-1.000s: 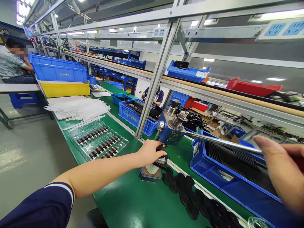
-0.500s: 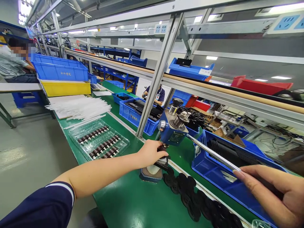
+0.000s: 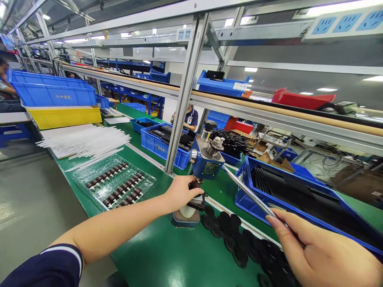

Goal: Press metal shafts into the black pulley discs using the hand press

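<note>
A blue hand press (image 3: 208, 167) stands on the green bench. My left hand (image 3: 180, 194) reaches to its working point, thumb and fingers closed round a small dark part (image 3: 196, 184) under the press head; the fingertips are partly hidden. My right hand (image 3: 317, 243) is wrapped round the end of the long metal lever (image 3: 248, 191), which slopes down to the right from the press. Black round discs (image 3: 239, 243) lie in overlapping rows to the right of the press base (image 3: 186, 218). Left of the press, a clear tray (image 3: 143, 193) holds rows of dark cylindrical parts.
White strips (image 3: 89, 140) lie at the left, before a yellow bin (image 3: 64, 116) under blue ones. A metal post (image 3: 182, 95) rises close behind the press. A blue bin (image 3: 245, 199) of black parts stands behind the lever. Beyond the frame sits a person (image 3: 190, 117).
The camera view has shifted, moving the bench scene left in the picture. My right hand shows more fully, still on the lever. My left hand remains at the press.
</note>
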Demonstrator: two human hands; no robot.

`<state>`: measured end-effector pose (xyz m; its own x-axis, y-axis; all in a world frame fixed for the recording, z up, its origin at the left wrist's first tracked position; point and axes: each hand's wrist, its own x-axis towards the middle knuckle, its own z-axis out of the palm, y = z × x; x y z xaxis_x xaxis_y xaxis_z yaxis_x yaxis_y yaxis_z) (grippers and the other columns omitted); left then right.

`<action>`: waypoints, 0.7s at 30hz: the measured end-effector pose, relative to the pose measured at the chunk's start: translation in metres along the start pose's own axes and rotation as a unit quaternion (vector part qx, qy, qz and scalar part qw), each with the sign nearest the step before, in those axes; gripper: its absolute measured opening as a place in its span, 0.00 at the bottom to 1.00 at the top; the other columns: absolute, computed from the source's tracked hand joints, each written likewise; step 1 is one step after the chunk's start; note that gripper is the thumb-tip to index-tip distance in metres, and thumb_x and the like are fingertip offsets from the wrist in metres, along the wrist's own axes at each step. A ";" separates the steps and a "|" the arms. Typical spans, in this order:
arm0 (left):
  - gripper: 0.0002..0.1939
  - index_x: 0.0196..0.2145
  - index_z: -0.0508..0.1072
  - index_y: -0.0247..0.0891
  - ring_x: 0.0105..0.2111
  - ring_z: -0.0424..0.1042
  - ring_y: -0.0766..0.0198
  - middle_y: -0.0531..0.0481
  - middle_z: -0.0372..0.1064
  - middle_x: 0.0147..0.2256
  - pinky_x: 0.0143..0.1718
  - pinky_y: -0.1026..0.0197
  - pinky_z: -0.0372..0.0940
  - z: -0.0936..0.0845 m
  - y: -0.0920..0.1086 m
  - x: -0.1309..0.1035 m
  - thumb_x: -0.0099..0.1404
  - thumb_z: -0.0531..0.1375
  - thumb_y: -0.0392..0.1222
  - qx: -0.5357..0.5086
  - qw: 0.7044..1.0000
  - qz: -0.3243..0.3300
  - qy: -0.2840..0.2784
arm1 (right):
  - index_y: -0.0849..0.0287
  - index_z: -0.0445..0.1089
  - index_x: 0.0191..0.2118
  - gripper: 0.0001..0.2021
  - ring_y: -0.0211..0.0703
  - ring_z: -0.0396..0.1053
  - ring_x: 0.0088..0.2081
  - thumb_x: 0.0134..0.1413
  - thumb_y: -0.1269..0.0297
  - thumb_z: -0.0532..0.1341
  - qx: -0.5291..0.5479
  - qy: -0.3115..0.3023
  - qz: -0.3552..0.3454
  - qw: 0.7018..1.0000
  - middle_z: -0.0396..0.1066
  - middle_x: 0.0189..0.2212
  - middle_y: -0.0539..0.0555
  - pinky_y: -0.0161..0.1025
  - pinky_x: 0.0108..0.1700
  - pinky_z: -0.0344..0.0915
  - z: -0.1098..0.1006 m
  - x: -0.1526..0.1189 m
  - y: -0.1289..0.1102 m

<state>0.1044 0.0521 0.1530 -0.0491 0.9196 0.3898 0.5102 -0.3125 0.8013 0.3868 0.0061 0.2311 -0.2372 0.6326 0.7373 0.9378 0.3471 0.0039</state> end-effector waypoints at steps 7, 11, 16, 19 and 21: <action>0.11 0.32 0.78 0.37 0.30 0.73 0.60 0.50 0.77 0.31 0.31 0.62 0.61 0.001 -0.001 -0.001 0.58 0.64 0.48 0.003 1.000 -0.006 -0.010 | 0.51 0.75 0.40 0.23 0.47 0.71 0.22 0.62 0.47 0.46 -0.035 -0.058 -0.064 0.996 0.76 0.28 0.51 0.40 0.23 0.59 0.000 -0.016 -0.024; 0.12 0.33 0.78 0.37 0.31 0.73 0.60 0.50 0.77 0.31 0.32 0.62 0.61 0.001 -0.001 -0.002 0.57 0.64 0.49 0.020 1.000 -0.005 -0.003 | 0.51 0.74 0.41 0.20 0.43 0.70 0.22 0.64 0.50 0.46 -0.046 -0.049 -0.068 0.995 0.76 0.27 0.50 0.39 0.22 0.56 -0.003 -0.017 -0.029; 0.14 0.35 0.78 0.38 0.32 0.73 0.58 0.49 0.78 0.33 0.33 0.61 0.62 0.000 -0.001 -0.002 0.58 0.63 0.51 0.041 0.999 -0.013 -0.015 | 0.56 0.73 0.43 0.18 0.39 0.69 0.23 0.66 0.56 0.48 -0.096 -0.019 -0.050 0.994 0.75 0.28 0.50 0.37 0.23 0.53 0.007 -0.034 -0.042; 0.15 0.35 0.78 0.38 0.33 0.74 0.56 0.48 0.78 0.34 0.32 0.60 0.62 0.000 0.000 -0.003 0.58 0.62 0.52 0.050 0.998 -0.020 -0.020 | 0.58 0.71 0.45 0.16 0.39 0.70 0.25 0.66 0.61 0.48 -0.077 -0.057 -0.027 0.995 0.74 0.29 0.52 0.36 0.26 0.53 0.004 -0.034 -0.047; 0.15 0.36 0.78 0.39 0.34 0.74 0.56 0.48 0.78 0.35 0.34 0.59 0.63 0.000 0.000 -0.003 0.58 0.62 0.52 0.045 0.999 -0.021 -0.019 | 0.58 0.70 0.40 0.14 0.39 0.67 0.24 0.66 0.61 0.48 -0.040 -0.143 0.003 0.989 0.72 0.26 0.50 0.36 0.25 0.51 -0.006 -0.025 -0.047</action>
<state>0.1045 0.0495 0.1514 -0.0406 0.9399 0.3391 0.5831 -0.2533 0.7719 0.3506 -0.0302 0.2161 -0.2825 0.8081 0.5170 0.9538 0.2943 0.0612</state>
